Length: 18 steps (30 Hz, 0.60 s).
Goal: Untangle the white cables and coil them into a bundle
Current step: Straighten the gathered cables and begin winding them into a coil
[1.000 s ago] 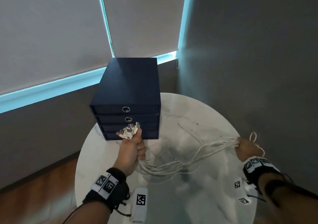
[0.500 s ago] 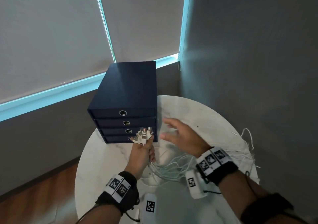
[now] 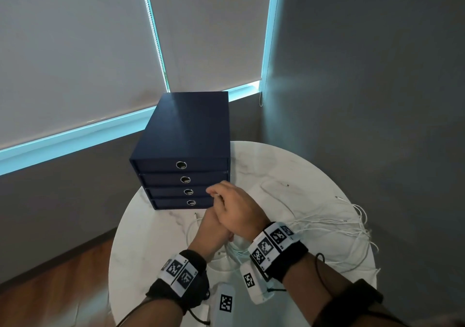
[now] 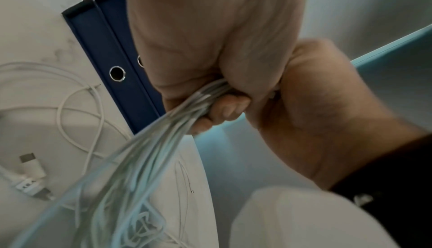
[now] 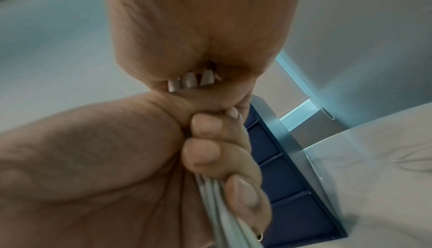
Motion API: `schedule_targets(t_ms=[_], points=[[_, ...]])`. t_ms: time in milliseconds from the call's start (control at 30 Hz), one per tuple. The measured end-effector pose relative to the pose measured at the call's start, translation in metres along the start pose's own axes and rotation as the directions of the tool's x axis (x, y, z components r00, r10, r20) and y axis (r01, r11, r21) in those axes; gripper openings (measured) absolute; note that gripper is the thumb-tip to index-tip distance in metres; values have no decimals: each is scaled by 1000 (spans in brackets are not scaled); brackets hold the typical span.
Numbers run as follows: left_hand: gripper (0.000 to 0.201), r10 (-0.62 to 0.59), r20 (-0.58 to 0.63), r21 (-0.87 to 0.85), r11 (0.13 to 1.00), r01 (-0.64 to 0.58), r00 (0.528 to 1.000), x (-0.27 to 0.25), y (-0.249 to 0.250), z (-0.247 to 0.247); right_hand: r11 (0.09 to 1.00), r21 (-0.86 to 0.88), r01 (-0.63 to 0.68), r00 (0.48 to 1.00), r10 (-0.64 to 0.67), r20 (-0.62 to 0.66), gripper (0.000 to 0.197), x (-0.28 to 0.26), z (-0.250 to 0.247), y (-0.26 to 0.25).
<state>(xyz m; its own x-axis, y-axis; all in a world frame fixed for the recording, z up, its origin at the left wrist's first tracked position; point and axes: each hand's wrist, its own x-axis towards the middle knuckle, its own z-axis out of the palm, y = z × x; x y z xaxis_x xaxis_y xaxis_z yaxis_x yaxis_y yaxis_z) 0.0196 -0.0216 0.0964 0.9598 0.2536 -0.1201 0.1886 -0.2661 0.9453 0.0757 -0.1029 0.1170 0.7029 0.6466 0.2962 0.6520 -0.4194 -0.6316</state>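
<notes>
Both hands meet over the front of the round white table [image 3: 161, 246], just before the dark blue drawer box [image 3: 186, 135]. The left hand [image 3: 211, 231] is curled tight around the white cables [image 4: 131, 152], which leave its fist as one thick bunch and hang down toward the tabletop. The right hand [image 3: 239, 211] lies over the top of the left one, its fingers closed on the same bunch; in the right wrist view a few metal plugs [image 5: 191, 82] show in the fold of its palm. More loose cable lengths [image 3: 352, 226] fan out across the right side of the table, some reaching its edge. A separate loop of cable with a plug lies flat on the table near the box in the left wrist view. Each wrist wears a black band with printed square markers [image 3: 271, 243].
</notes>
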Motion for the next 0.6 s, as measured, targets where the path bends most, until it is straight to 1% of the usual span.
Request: schedule_targets(t_ms=[67,100,133,167,233,267,300,333,367,400,433,467,500,533,567,600], points=[[29,33,-33,17,999,-33,999,0,3,0,995,-44,93,994,-90,64,39,-3,2,-1],[29,30,-34,3,1000,-30,999,1,1,0,992,-56,116,990,-111,86,36,-3,0,-1],[19,16,-28,-13,1000,-16,999,1,2,0,993,-60,99,992,-93,90,32,-3,-4,-1],[14,-20,-3,-40,999,20,1000,-1,2,0,997,-59,58,995,-54,79,30,0,-7,0],[21,-83,35,-98,992,86,996,-2,-1,2,998,-46,-50,998,51,29,34,2,-8,6],[21,-89,35,-124,988,93,995,-2,-1,3,996,-12,-85,996,85,2,35,0,-8,4],[19,-77,19,-168,983,79,997,-1,-1,3,992,62,-113,993,115,-26,36,-3,-5,3],[17,-68,-4,-240,969,65,998,0,0,2,975,169,-144,987,153,-42,42,-9,-3,0],[14,-66,-32,-333,942,52,997,2,1,1,932,309,-189,978,206,-22,53,-17,-1,-2],[13,-84,-53,-450,891,51,995,5,3,-2,865,432,-256,964,263,44,62,-26,1,-3],[16,-117,-69,-573,818,57,991,9,5,-6,799,508,-321,947,289,143,64,-36,4,-3],[24,-152,-81,-665,745,61,985,12,6,-10,772,522,-364,931,276,241,55,-46,8,2],[32,-175,-83,-735,676,58,981,17,6,-14,789,464,-402,907,276,316,39,-57,10,8],[37,-184,-88,-777,627,48,979,21,7,-20,863,313,-396,895,286,342,30,-67,11,17],[39,-181,-101,-803,595,28,978,24,8,-25,924,151,-352,897,287,336,37,-75,8,28],[39,-186,-116,-815,579,13,976,26,8,-31,946,10,-324,898,305,317,41,-81,2,41]])
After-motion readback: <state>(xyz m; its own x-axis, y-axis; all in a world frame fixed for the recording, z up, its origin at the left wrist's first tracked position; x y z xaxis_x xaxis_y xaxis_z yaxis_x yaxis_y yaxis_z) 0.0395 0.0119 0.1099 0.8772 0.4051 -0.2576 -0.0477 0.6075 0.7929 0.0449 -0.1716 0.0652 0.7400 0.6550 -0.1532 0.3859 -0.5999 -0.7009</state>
